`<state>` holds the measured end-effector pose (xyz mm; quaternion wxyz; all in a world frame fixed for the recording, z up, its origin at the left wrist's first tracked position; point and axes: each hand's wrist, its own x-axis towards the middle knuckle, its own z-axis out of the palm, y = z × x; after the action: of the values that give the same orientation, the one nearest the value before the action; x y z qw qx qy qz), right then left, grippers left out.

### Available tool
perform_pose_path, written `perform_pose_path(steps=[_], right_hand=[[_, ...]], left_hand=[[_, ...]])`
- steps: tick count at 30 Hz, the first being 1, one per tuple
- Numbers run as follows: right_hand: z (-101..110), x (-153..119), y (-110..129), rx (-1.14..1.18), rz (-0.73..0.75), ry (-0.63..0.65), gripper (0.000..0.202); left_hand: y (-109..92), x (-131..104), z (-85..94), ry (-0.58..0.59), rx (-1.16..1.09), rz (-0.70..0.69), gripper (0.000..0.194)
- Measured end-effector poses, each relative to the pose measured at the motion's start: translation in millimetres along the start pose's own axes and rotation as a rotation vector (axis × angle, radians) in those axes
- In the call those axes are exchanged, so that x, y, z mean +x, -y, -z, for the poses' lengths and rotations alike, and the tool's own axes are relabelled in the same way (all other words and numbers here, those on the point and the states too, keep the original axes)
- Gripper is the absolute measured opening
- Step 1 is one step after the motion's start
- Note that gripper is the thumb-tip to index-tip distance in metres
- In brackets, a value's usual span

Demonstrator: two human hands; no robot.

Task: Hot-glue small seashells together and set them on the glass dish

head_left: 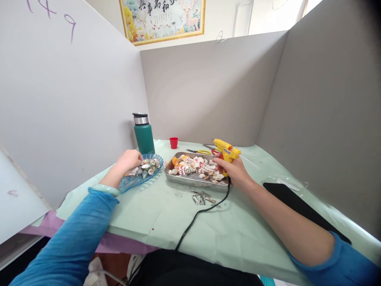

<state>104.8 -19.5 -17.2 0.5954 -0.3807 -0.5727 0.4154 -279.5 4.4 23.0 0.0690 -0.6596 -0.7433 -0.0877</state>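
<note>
My right hand (235, 170) is wrapped round the handle of a yellow glue gun (224, 147), its nozzle pointing to the back left and a clear glue stick out of its rear. The gun is over the right end of a metal tray (190, 179) of mixed shells (193, 163). On the left, my left hand (130, 160) has its fingers closed at the left edge of a pile of shells (149, 167) on a blue glass plate (131, 184). What those fingers hold, if anything, is hidden.
Small metal clips (204, 198) lie before the tray, beside the gun's black cord (195, 216). Behind are a green bottle (144, 137), a red cup (173, 143) and yellow-handled pliers (204, 151). A black flat object (303, 208) lies right. Grey panels (205, 91) enclose the table.
</note>
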Motion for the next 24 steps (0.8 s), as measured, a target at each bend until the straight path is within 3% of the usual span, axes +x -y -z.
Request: perform_pose_path(steps=[7,13,24], right_hand=[[2,2,-4,0.001,0.000,0.007,0.028],[2,2,-4,-0.008,-0.005,0.012,0.027],[1,1,-3,-0.009,-0.012,0.025,0.025]], left_hand=[[10,-4,-3.9,-0.038,0.005,-0.015,0.016],[8,-15,6.4,-0.136,-0.187,0.022,0.016],[2,-27,3.0,0.043,-0.416,-0.041,0.022]])
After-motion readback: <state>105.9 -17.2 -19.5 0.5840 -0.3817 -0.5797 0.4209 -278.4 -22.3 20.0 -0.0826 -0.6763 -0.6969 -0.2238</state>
